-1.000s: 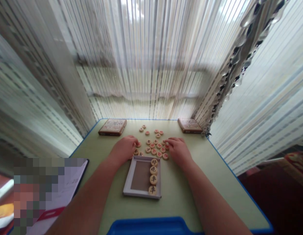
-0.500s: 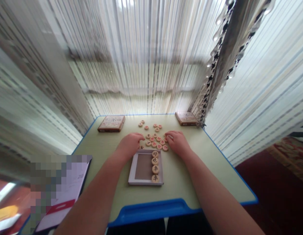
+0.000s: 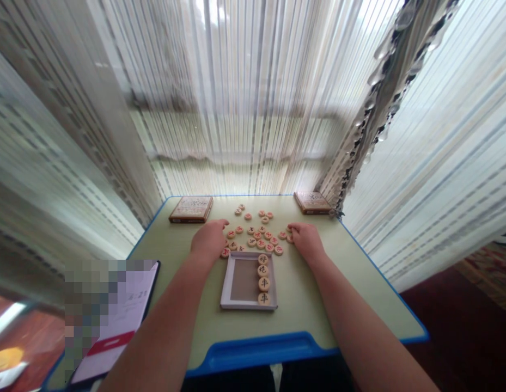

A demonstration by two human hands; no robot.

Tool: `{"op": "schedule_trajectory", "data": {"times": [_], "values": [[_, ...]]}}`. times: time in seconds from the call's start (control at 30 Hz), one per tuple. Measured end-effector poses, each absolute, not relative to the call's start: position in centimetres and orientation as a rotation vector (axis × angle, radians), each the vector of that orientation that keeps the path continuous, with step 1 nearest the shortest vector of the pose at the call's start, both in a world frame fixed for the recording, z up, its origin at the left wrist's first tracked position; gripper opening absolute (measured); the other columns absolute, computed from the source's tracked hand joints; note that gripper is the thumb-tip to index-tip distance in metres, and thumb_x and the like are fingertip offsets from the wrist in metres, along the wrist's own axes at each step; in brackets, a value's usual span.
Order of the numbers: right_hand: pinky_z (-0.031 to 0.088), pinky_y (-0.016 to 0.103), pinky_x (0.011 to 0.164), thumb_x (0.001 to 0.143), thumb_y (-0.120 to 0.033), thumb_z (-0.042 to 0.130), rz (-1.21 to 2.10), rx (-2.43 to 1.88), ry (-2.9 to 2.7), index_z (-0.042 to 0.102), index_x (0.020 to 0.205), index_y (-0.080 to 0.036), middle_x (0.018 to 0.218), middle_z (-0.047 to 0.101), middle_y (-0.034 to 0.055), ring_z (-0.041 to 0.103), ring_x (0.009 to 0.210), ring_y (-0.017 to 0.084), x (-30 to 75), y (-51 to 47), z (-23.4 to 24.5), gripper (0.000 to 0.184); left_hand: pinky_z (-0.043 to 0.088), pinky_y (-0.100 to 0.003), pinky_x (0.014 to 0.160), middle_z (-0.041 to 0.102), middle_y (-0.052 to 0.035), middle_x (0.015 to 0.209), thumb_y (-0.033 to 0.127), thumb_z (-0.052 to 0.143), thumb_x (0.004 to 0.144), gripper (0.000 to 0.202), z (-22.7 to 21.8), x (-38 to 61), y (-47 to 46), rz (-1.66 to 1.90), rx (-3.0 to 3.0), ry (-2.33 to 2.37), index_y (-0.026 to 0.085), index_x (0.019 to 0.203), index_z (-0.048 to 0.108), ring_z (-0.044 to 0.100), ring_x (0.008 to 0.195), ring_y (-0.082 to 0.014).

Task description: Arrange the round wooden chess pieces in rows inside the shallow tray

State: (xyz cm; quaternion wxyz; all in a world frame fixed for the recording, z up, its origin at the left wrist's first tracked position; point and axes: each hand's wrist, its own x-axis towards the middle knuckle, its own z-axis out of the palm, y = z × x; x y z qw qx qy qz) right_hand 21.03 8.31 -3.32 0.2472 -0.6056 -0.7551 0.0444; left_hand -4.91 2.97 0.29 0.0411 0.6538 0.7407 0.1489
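Observation:
Round wooden xiangqi pieces (image 3: 261,243) with red and black characters lie loosely spread mid-table. Just beyond their left side is my left hand (image 3: 209,239), index finger stretched out, holding nothing that I can see; its lower fingers are partly hidden near a few pieces. On the right, my right hand (image 3: 306,240) has its fingers curled together, fingertips on a xiangqi piece (image 3: 289,228) at the edge of the spread. Between my forearms sits a shallow white box lid (image 3: 227,283). Several black-character pieces (image 3: 263,283) stand in a column along its right inner side.
Two flat patterned boxes stand at the far corners, one box (image 3: 191,209) left and another box (image 3: 312,202) right. A tablet-like screen (image 3: 126,305) lies at the left edge. The pale table (image 3: 354,294) has a blue rim; string curtains (image 3: 244,136) hang behind.
My hands have moved apart, the left one leftward and the right one rightward. More pieces now show beside each hand. The view has shifted slightly.

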Motion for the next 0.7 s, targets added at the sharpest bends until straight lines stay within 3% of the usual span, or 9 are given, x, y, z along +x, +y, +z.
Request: {"op": "schedule_trajectory", "data": {"times": [0.3, 0.4, 0.5, 0.7], "values": [[0.043, 0.031, 0.074, 0.074, -0.026, 0.053, 0.096, -1.871, -1.881, 0.067, 0.086, -0.016, 0.086, 0.067, 0.0102, 0.060, 0.080, 0.020, 22.1, 6.8, -1.3, 0.021, 0.043, -0.027, 0.075, 0.065, -0.0102, 0.095, 0.020, 0.038, 0.078, 0.038, 1.1, -4.2, 2.4, 0.561, 2.077, 2.253, 0.019, 0.114, 0.052, 0.060, 0.089, -0.0203], [0.045, 0.028, 0.066, 0.073, -0.030, 0.056, 0.323, -1.617, -1.811, 0.062, 0.098, -0.016, 0.085, 0.066, 0.0068, 0.059, 0.070, 0.015, 21.0, 2.9, 0.2, 0.029, 0.043, -0.027, 0.075, 0.065, -0.0098, 0.094, 0.022, 0.038, 0.079, 0.037, 1.1, -4.0, 2.3, 0.555, 2.089, 2.232, 0.019, 0.113, 0.053, 0.060, 0.089, -0.0199], [0.046, 0.026, 0.064, 0.072, -0.031, 0.059, 0.494, -1.205, -1.922, 0.060, 0.095, -0.020, 0.087, 0.064, 0.0046, 0.057, 0.072, 0.015, 18.9, -2.9, 0.2, 0.026, 0.043, -0.027, 0.074, 0.065, -0.0099, 0.094, 0.024, 0.039, 0.079, 0.036, 1.3, -3.8, 2.1, 0.537, 2.093, 2.210, 0.018, 0.110, 0.055, 0.060, 0.087, -0.0197], [0.044, 0.033, 0.076, 0.072, -0.021, 0.059, 0.430, -0.998, -1.992, 0.059, 0.090, -0.023, 0.087, 0.063, 0.0038, 0.053, 0.083, 0.018, 17.4, -8.8, -2.3, 0.018, 0.043, -0.029, 0.075, 0.066, -0.0094, 0.092, 0.028, 0.039, 0.079, 0.034, 1.5, -3.2, 1.8, 0.522, 2.134, 2.159, 0.020, 0.106, 0.059, 0.060, 0.087, -0.0201]]}}
